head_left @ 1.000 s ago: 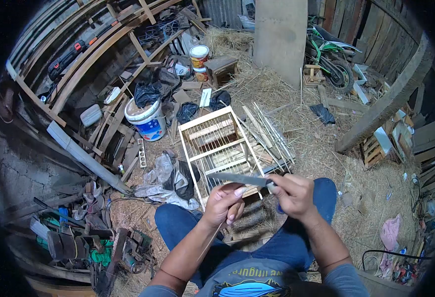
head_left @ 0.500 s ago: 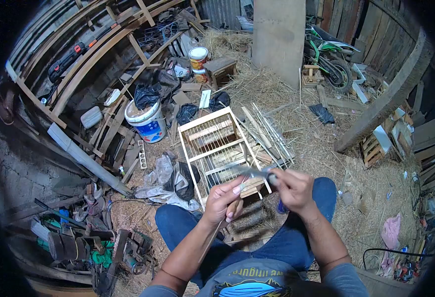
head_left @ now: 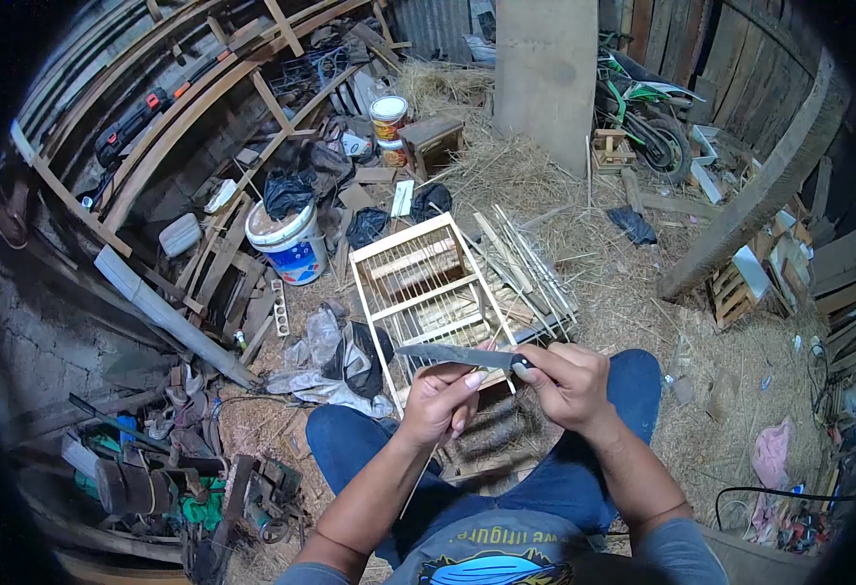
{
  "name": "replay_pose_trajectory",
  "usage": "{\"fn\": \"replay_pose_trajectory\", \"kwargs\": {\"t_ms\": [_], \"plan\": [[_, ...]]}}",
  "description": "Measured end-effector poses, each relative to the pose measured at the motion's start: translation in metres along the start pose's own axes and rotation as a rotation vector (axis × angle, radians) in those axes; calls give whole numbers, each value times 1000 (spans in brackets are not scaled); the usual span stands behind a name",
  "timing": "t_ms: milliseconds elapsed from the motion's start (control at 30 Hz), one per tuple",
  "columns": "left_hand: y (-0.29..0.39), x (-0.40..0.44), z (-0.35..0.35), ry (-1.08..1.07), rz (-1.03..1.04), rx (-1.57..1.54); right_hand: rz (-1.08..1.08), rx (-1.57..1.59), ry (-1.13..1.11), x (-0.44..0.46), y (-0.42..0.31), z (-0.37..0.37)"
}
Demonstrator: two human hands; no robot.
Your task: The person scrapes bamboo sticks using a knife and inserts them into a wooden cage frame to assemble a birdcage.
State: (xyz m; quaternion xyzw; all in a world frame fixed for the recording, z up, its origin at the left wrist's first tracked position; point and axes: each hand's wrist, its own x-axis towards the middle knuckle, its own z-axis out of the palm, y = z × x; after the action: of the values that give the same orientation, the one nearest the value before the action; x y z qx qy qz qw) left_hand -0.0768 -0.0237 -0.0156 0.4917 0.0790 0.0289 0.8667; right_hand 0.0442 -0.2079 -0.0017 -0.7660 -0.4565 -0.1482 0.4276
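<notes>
My right hand (head_left: 574,383) grips the dark handle of a knife (head_left: 452,355), whose long blade points left. My left hand (head_left: 436,405) is closed on a thin wooden stick (head_left: 416,486), whose lower end runs down along my left forearm. The blade crosses just above the left fingers, close to the stick's upper end; whether it touches the stick I cannot tell. In front of my hands a pale wooden cage frame (head_left: 425,311) with thin parallel bars lies between my knees, its near end partly hidden by my hands.
Wood strips (head_left: 521,263) lie right of the cage. A white bucket (head_left: 289,244) and plastic bags (head_left: 323,356) are on its left. A slanted post (head_left: 750,190) rises at right, and a motorcycle (head_left: 652,127) stands behind. Straw covers the floor.
The knife blade, blurred before, now shows clearly and reaches further left over my left hand. My right hand has shifted slightly downward, and the stick's lower end has shifted a little.
</notes>
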Motion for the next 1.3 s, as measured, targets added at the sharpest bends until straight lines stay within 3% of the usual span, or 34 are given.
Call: {"fn": "replay_pose_trajectory", "kwargs": {"t_ms": [100,700,767,1067,1167,1300], "plan": [[2,1,6,66,-35,33,-6,-13,10,0,4,-1],[-9,-4,-12,-5,-18,-121,134,-93,30,-13,38,3],[-9,-9,-16,-21,-14,-121,216,-96,196,-11,60,-2],[-7,-10,-10,-29,17,-34,272,116,321,-12,22,5],[-8,-10,-12,-58,28,-31,60,43,96,-14,6,4],[-2,-10,-4,-10,-18,-44,-2,-15,19,-10,-4,6]]}}
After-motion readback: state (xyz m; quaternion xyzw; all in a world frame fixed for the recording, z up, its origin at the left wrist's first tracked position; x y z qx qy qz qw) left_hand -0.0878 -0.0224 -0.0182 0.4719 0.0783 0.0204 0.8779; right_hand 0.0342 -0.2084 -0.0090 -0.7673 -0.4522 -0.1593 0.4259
